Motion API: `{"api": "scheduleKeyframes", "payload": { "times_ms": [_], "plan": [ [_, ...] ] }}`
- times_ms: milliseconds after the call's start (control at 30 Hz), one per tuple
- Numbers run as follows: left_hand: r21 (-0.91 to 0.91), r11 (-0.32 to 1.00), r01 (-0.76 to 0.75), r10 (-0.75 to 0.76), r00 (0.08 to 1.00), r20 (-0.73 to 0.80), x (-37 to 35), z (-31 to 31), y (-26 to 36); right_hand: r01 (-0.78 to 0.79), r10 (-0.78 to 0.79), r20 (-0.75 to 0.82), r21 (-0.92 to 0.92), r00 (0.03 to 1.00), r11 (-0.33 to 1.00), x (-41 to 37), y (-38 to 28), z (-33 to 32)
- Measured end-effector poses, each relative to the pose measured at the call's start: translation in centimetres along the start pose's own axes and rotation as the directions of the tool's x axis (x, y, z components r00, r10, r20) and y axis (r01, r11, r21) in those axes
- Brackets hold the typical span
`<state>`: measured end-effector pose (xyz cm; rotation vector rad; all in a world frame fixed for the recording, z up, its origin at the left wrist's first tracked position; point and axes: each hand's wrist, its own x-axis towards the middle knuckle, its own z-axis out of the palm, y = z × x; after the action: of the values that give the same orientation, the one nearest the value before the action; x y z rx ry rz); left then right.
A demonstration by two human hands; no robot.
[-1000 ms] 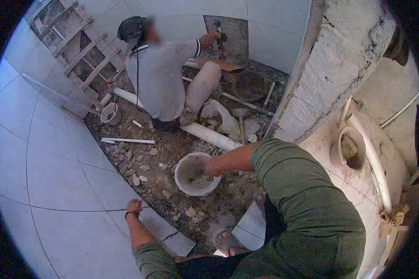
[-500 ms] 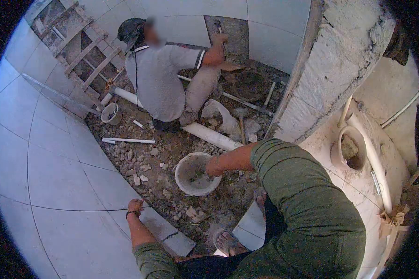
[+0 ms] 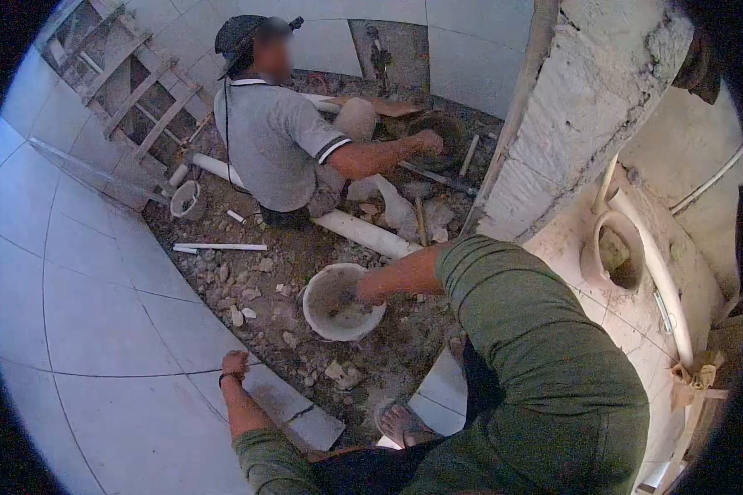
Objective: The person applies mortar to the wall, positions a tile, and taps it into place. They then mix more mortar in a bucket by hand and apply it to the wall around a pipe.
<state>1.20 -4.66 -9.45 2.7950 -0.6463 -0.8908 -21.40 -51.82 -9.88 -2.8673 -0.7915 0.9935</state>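
Note:
My right hand (image 3: 370, 288) reaches down inside a round whitish bucket (image 3: 311, 318) standing on the rubble floor. Its fingers are lost in the shadow within, so what they touch is hidden. A little grey material (image 3: 348, 315) shows at the bucket's bottom. My left hand (image 3: 235, 364), with a dark band at the wrist, rests against the large white wall tiles (image 3: 124, 330) by a joint line. Its fingers are curled; anything in them is too small to make out.
A co-worker (image 3: 276, 148) crouches ahead, one hand at a dark basin (image 3: 437, 140). White pipes (image 3: 367, 234), a small pail (image 3: 186, 200) and stones lie around. A rough wall edge (image 3: 586, 107) rises at right. A wooden ladder-like frame (image 3: 128, 91) leans at the back left.
The co-worker has lowered an arm from the bare wall patch to the dark basin. My right hand stays in the bucket and my left by the tiles; the view has shifted slightly.

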Motion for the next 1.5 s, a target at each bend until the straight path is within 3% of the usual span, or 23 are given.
{"api": "scheduleKeyframes", "payload": {
  "times_ms": [33, 100, 133, 233, 367, 500, 600, 733, 800, 933, 1133, 1300, 1367, 1433, 1500],
  "plan": [
    [-0.181, 0.965, 0.188, -0.186, 0.982, 0.028, -1.3, -0.7, 3.1, -0.015, 0.016, 0.024, -0.019, 1.0, 1.0, -0.8, -0.5, -1.2],
    [-0.411, 0.814, 0.409, -0.415, 0.906, 0.081, -4.1, -2.4, 8.2, 0.053, -0.049, 0.039, -0.088, 0.998, 0.995, -0.2, -0.5, -1.4],
    [-0.407, 0.824, 0.394, -0.403, 0.913, 0.067, -3.7, -2.1, 7.3, 0.087, -0.081, 0.048, -0.123, 0.996, 0.989, -0.2, -0.4, -1.5],
    [-0.413, 0.845, 0.339, -0.357, 0.933, 0.035, -2.6, -1.3, 5.2, -0.022, 0.023, 0.024, -0.036, 0.999, 0.999, -1.6, -1.0, -2.3],
    [-0.478, 0.816, 0.326, -0.351, 0.935, 0.038, -1.9, -0.9, 4.2, 0.065, -0.066, -0.028, -0.017, 0.997, 0.998, -2.2, -0.7, -2.5],
    [-0.37, 0.848, 0.379, -0.388, 0.92, 0.053, -3.5, -2.3, 7.2, 0.053, -0.055, -0.065, -0.033, 0.996, 0.998, -1.1, -0.3, -1.3],
    [-0.489, 0.778, 0.395, -0.44, 0.898, 0.026, -4.9, -3.0, 9.5, 0.02, -0.02, 0.003, 0.004, 1.0, 1.0, -1.9, -0.7, -2.5],
    [-0.408, 0.848, 0.34, -0.335, 0.938, 0.087, -2.9, -1.9, 5.4, 0.068, -0.068, -0.007, -0.038, 0.998, 0.997, -1.4, -0.3, -1.8],
    [-0.402, 0.852, 0.337, -0.327, 0.94, 0.096, -2.2, -1.6, 4.5, 0.135, -0.136, -0.093, -0.017, 0.986, 0.991, -1.7, 0.1, -1.7],
    [-0.414, 0.85, 0.326, -0.316, 0.944, 0.095, -1.6, -1.4, 3.7, 0.064, -0.067, -0.04, -0.067, 0.997, 0.996, -1.4, -0.4, -2.1],
    [-0.526, 0.775, 0.352, -0.404, 0.914, 0.016, -4.1, -2.4, 8.2, 0.032, -0.03, -0.058, 0.033, 0.998, 0.999, -1.1, -0.2, -1.6],
    [-0.543, 0.747, 0.383, -0.454, 0.891, 0.005, -4.0, -2.2, 8.1, 0.075, -0.077, -0.035, -0.063, 0.996, 0.995, -1.7, -0.5, -2.3],
    [-0.271, 0.952, 0.142, -0.154, 0.988, -0.025, -2.0, -1.0, 3.2, 0.077, -0.078, -0.02, -0.065, 0.997, 0.995, -2.5, -0.9, -3.1],
    [-0.161, 0.986, 0.049, -0.045, 0.999, 0.024, -1.2, -0.6, 1.7, 0.089, -0.088, 0.009, -0.051, 0.996, 0.995, -3.6, -1.3, -4.5],
    [-0.258, 0.943, 0.209, -0.195, 0.978, 0.078, -1.0, -0.8, 2.1, 0.013, -0.013, -0.014, -0.021, 1.0, 1.0, -0.7, -0.4, -1.4]
  ]
}}
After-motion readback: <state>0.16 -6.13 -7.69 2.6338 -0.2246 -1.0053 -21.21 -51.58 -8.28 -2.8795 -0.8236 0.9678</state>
